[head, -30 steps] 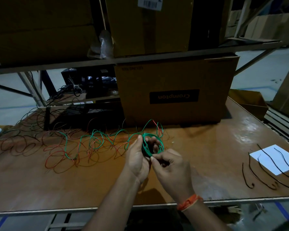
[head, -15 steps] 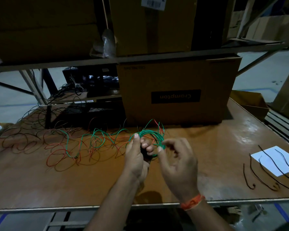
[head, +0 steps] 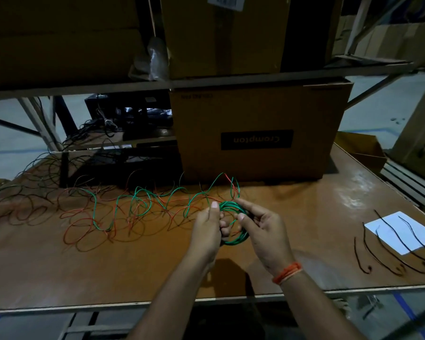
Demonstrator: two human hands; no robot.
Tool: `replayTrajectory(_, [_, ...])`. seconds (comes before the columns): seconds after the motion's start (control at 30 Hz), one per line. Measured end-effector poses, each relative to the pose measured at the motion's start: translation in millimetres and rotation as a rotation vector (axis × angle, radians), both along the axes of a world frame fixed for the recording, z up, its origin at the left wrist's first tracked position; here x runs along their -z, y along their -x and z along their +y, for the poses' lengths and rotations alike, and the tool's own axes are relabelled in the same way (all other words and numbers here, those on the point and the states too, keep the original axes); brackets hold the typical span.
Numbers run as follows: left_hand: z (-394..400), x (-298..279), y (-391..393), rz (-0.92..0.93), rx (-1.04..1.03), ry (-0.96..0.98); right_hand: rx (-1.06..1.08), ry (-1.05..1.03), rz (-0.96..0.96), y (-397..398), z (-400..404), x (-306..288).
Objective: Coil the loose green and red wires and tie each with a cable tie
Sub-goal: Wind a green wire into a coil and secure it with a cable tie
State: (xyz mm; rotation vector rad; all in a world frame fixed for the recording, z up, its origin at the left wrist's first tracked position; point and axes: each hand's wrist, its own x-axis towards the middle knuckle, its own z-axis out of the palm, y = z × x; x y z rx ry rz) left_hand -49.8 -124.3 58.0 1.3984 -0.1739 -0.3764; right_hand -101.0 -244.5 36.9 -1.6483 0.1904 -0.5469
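Both hands, left hand [head: 206, 229] and right hand [head: 265, 231], are holding the wire coil [head: 233, 222] over the table [head: 133, 271] centre; loose wires [head: 123, 212] trailing left, box [head: 258, 133] sitting behind, paper sheet [head: 402, 231] with cable ties [head: 388, 244] lying right.

Green wire [head: 233, 224] partly coiled, rest tangled with red wire [head: 84, 224] leftward.

A warehouse or stockroom work area.
Cardboard cartons [head: 258, 133] fill a metal rack [head: 206, 82] above a worn wooden desk [head: 133, 266] strewn with loose wires [head: 103, 212], on a bare concrete floor [head: 383, 114].
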Motion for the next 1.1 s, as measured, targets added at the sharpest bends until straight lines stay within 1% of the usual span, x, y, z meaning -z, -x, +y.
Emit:
replayTrajectory(0.1, [4.3,-1.5,-3.9,0.036,0.037,-0.022,-0.046,0.034,-0.020,5.8,5.9,-1.2])
replayTrajectory(0.23, [11.3,-2.3,-8.5,0.029,0.097,-0.114,-0.100,0.166,-0.003,2.3,6.3,-1.5])
replayTrajectory(0.3, [13.4,-1.8,-11.4,0.025,0.122,-0.140,-0.090,0.245,-0.023,-0.9,5.2,-0.4])
replayTrajectory(0.37, [15.1,-0.7,-14.7,0.031,0.129,-0.148,-0.061,0.279,-0.044,-3.0,4.8,-1.0])
replayTrajectory(0.5, [20.1,2.3,-19.9,0.034,0.113,-0.125,-0.047,0.163,-0.051,-7.9,9.7,-3.8])
replayTrajectory(0.6, [25.0,2.6,-21.0,-0.037,0.099,-0.139,-0.030,-0.020,-0.041,-12.1,16.1,-3.0])
replayTrajectory(0.67, [28.6,2.7,-22.4,-0.085,0.085,-0.139,-0.025,-0.097,-0.043,-14.5,20.9,-2.8])
replayTrajectory(0.8, [35.9,5.9,-26.5,-0.150,0.061,-0.141,0.015,-0.046,-0.041,-20.3,28.9,-3.0])
replayTrajectory(0.93, [44.0,7.0,-29.6,-0.190,0.059,-0.094,0.085,-0.013,-0.066,-27.4,39.4,-1.9])
replayTrajectory(1.0, [48.6,7.3,-32.8,-0.274,0.047,-0.140,0.124,-0.020,-0.082,-30.2,45.9,-2.6])
replayTrajectory(1.1, [58.0,12.1,-38.9,-0.483,0.027,-0.234,0.170,-0.081,-0.093,-34.1,52.9,-2.0])
